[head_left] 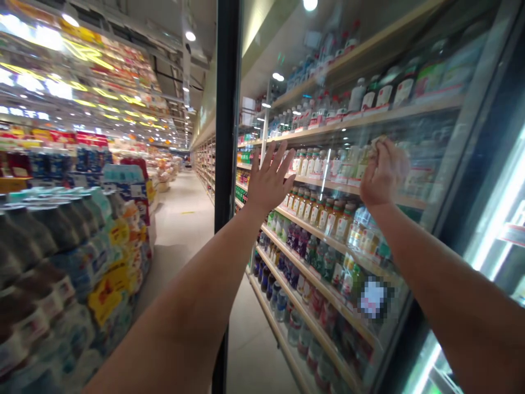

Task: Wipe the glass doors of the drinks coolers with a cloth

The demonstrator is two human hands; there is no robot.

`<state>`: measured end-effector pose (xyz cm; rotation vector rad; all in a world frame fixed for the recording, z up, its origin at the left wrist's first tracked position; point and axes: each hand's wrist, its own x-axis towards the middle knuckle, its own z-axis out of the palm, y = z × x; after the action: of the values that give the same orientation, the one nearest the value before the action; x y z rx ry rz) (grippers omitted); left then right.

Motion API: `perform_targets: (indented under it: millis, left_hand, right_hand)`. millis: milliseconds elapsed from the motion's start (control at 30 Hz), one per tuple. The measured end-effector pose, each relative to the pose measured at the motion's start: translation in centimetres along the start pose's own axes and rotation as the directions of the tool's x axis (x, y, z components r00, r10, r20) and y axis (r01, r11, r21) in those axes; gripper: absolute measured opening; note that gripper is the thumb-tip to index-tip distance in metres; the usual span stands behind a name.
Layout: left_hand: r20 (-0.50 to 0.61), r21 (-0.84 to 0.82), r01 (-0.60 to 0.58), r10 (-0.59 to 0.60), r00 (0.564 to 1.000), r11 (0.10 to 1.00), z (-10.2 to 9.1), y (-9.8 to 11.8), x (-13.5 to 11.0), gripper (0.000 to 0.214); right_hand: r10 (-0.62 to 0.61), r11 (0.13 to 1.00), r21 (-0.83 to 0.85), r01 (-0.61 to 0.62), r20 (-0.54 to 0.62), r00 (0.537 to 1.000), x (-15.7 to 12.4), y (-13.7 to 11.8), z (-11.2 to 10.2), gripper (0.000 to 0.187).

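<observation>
A tall glass fridge door (328, 230) with a black edge (225, 164) stands open in front of me and mirrors shelves of bottled drinks. My left hand (268, 183) is flat against the glass near that edge, fingers spread and empty. Further right and slightly higher, my right hand (383, 175) is closed around a small pale cloth (376, 145), which is pressed to the glass. Only a bit of the cloth shows above the fingers.
Stacked packs of bottled water (61, 262) fill the left side. A shop aisle (180, 219) runs ahead between long shelves. The lit fridge interior (500, 219) is at the far right behind the door.
</observation>
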<state>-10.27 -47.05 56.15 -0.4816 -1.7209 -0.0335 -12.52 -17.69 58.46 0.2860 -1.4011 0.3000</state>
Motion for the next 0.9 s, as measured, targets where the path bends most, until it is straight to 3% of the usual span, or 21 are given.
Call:
perform_targets:
  millis: [167,367,500,600,700,833,900]
  left_hand:
    - [-0.003,0.008,0.002,-0.002,1.0,1.0,0.0,0.0,0.0,0.059]
    - [0.005,-0.018,0.009,-0.009,1.0,1.0,-0.2,0.2,0.0,0.059]
    - [0.014,-0.011,0.014,-0.014,1.0,1.0,-0.2,0.3,0.0,0.059]
    - [0.013,0.001,0.013,-0.013,1.0,1.0,-0.2,0.3,0.0,0.059]
    - [0.005,0.035,0.006,-0.006,1.0,0.999,-0.2,0.4,-0.1,0.058]
    - [0.007,0.071,-0.001,0.001,1.0,0.997,-0.4,0.6,-0.1,0.058]
    - [0.01,0.077,-0.004,0.003,1.0,0.997,-0.4,0.6,-0.1,0.059]
  right_hand:
    - [-0.117,0.993,0.006,0.117,-0.012,0.993,-0.2,0.1,-0.2,0.041]
    - [-0.117,0.993,0.023,0.118,-0.026,0.993,-0.1,1.1,0.3,0.041]
    - [-0.048,0.996,0.079,0.051,-0.049,0.998,2.6,2.3,1.8,0.043]
    - [0.004,0.991,0.132,-0.002,-0.015,1.0,5.4,1.8,2.9,0.043]
    - [-0.128,0.976,0.189,0.109,0.092,0.987,6.3,-0.9,3.0,0.038]
    - [-0.402,0.893,0.3,0.336,0.195,0.895,4.0,-5.2,1.9,0.036]
    - [-0.462,0.862,0.329,0.384,0.203,0.863,3.1,-5.6,1.4,0.034]
